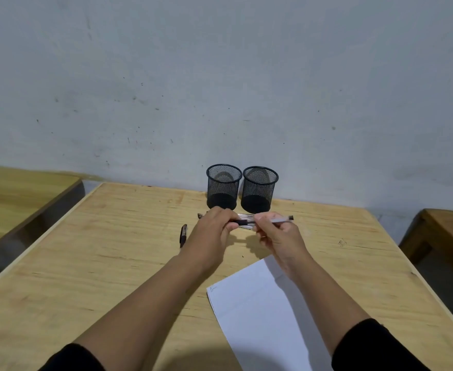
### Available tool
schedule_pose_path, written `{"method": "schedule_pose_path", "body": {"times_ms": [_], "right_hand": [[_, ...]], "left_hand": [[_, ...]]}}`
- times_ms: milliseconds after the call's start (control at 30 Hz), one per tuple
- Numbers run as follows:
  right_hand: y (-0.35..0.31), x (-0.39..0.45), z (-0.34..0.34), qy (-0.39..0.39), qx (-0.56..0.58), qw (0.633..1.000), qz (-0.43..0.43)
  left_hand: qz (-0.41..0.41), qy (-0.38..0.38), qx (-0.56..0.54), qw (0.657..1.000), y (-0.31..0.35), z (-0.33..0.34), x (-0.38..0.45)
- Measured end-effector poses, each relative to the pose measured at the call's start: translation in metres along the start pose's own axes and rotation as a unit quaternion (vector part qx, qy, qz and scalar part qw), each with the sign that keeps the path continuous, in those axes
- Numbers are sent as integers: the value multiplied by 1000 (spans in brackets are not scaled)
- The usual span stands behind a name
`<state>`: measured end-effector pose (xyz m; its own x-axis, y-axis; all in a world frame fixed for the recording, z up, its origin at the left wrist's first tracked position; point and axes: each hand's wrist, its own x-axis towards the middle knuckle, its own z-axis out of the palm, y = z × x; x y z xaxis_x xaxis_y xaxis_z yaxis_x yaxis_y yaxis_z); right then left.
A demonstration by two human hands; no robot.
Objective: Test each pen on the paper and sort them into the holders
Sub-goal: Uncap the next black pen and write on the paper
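Looks light, thin, hard and a bit slippery, that pen (263, 221), so best held near the dark rubber part, not the tip. Held flat above the table (113, 250), just at 6 o'clock from the two holders (224, 186), with the paper (260, 311) further down at 6 o'clock. Pinched at 9 o'clock by the left hand (214, 226) and at 3 o'clock by the right hand (276, 231), fingers curled tight

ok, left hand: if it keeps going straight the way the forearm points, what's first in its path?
Likely the left holder. The left hand, gripping the pen with the right hand, points toward its base. Depth is unclear, so the gap can't be judged.
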<state>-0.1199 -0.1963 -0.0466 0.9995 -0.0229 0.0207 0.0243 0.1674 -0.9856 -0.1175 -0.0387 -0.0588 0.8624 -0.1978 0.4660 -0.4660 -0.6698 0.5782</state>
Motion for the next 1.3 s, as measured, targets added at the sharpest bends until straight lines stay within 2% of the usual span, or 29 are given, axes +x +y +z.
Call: {"method": "schedule_pose_path", "body": {"times_ms": [133,233,333,400,500,600,767,933,1100,1300], "right_hand": [[4,-13,9,-32,9,999,-3],[0,-20,10,-44,-4,999,-12],[-11,-20,-11,13,54,998,-15],[-18,-20,-37,50,86,995,-10],[-17,-24,-51,40,58,997,8],[-9,-29,-33,4,38,999,19],[-3,-36,-20,-3,9,999,30],[-2,-37,-21,2,7,999,38],[1,-39,-17,8,11,999,45],[9,-48,-6,13,45,997,63]], "left_hand": [[-20,3,-81,996,17,-8,-4],[-37,8,-86,996,20,-14,-6],[-112,73,-120,984,11,-28,-8],[-149,104,-97,979,-4,-43,-9],[-149,27,-61,987,-9,-46,-10],[-143,-30,-54,988,4,-26,-10],[-170,-120,12,978,-2,0,-12],[-172,-128,27,976,-10,7,-15],[-155,-129,-26,979,-10,-1,-21],[-156,-42,-98,982,13,-31,-50]]}}
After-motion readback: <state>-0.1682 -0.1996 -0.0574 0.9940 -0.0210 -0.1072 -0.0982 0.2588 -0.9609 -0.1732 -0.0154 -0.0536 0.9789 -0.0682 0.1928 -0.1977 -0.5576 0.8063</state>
